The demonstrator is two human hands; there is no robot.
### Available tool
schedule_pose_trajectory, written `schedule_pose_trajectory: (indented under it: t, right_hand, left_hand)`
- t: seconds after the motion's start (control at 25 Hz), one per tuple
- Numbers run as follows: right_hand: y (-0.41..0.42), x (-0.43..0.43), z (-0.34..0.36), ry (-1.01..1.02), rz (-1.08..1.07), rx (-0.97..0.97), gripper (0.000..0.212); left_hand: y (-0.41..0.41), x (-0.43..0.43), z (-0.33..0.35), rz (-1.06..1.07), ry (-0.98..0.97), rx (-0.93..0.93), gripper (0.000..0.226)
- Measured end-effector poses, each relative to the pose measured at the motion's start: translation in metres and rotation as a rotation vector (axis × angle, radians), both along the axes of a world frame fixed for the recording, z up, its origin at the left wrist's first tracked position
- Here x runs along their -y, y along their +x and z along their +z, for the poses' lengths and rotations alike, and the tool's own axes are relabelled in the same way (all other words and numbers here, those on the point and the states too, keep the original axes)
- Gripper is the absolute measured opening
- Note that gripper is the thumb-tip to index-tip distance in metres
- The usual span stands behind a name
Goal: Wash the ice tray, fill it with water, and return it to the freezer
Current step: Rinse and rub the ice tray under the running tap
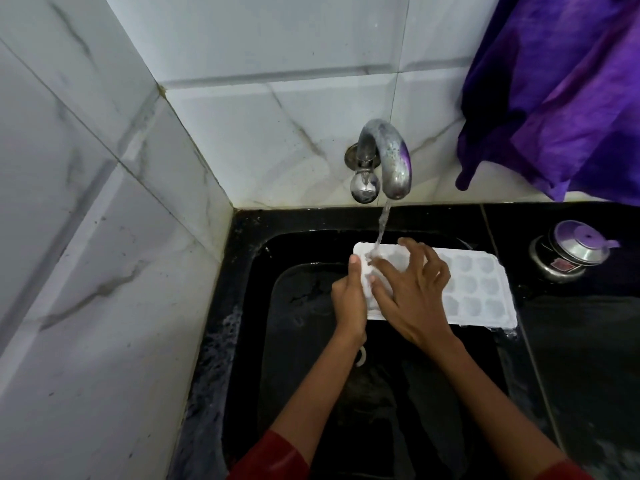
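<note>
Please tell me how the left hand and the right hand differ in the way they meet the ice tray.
The left hand grips the ice tray by its left end, thumb on top; the right hand rests on its upper face. The left hand's fingers are hidden below the tray; the right hand's fingers show, spread over the cells. Both touch the tray's left part, where water from the tap lands.

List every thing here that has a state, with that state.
ice tray: cells up, over the sink.
tap: running, stream hitting the tray's left end.
left hand: grips the tray's left end.
right hand: fingers spread on the tray's cells.
metal pot: lid on.
purple cloth: hanging.
</note>
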State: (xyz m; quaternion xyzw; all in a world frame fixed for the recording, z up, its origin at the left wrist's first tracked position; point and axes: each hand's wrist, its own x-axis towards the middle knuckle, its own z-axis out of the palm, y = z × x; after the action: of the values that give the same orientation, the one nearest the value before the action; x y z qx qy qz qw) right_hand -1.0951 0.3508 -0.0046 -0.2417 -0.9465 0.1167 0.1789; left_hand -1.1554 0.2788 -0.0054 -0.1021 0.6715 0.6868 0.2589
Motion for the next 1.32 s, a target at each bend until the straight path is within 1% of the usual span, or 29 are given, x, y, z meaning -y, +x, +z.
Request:
schedule_pose_trajectory:
  t: [0.08,0.16,0.28,0.36,0.48,0.6,0.64,0.72,0.76,0.84,0.88,1.0,1.2,1.24,1.32]
  right_hand:
    - [-0.002,0.002,0.000,0.034,-0.040,-0.022,0.042]
    - [-0.002,0.005,0.000,-0.005,-0.046,-0.032,0.045]
    - [0.002,0.000,0.001,0.030,0.051,-0.031,0.044]
    - [0.002,-0.007,0.005,0.060,0.072,-0.039,0.041]
    - [0.001,0.000,0.006,0.000,0.088,-0.028,0.045]
    - [0.007,-0.001,0.004,0.035,0.147,-0.014,0.045]
    - [0.007,-0.004,0.004,0.024,0.116,-0.018,0.046]
    - [0.003,-0.006,0.006,-0.087,0.044,-0.031,0.048]
    - [0.000,-0.005,0.007,-0.125,0.057,-0.027,0.048]
    - [-0.002,0.002,0.004,-0.069,0.113,0.001,0.047]
    - [-0.002,0.004,0.003,-0.045,0.107,0.012,0.046]
    - [-0.010,0.002,0.006,-0.063,0.014,0.006,0.041]
    - [-0.013,-0.003,0.007,0.054,0.065,0.023,0.042]
    - [-0.014,-0.002,0.007,0.053,0.038,0.021,0.043]
    - [-0.013,0.004,0.007,-0.023,-0.007,-0.005,0.045]
  left_hand:
    - [0.003,-0.001,0.000,-0.025,0.020,0.010,0.044]
    - [0.004,-0.003,0.001,-0.031,0.037,0.006,0.046]
    - [-0.001,-0.003,0.002,0.017,0.028,0.018,0.044]
    - [-0.003,-0.003,0.000,0.035,0.027,0.027,0.044]
    - [-0.003,-0.002,0.004,0.029,0.011,0.020,0.044]
    - [-0.008,0.002,0.006,0.070,0.015,0.043,0.043]
    - [-0.009,0.003,0.007,0.071,0.018,0.049,0.043]
    - [-0.009,0.004,0.005,0.046,0.012,0.035,0.044]
    - [-0.009,0.004,0.004,0.037,-0.006,0.020,0.045]
    - [-0.009,0.004,0.003,0.027,-0.036,-0.007,0.045]
    - [-0.008,0.004,0.002,0.014,-0.040,-0.012,0.045]
    - [-0.004,0.003,0.000,-0.025,-0.027,-0.026,0.043]
    - [-0.006,0.003,0.000,0.014,-0.014,0.006,0.043]
    - [-0.006,0.002,0.001,0.011,-0.008,0.008,0.043]
    - [-0.005,0.000,0.004,-0.008,0.007,0.001,0.044]
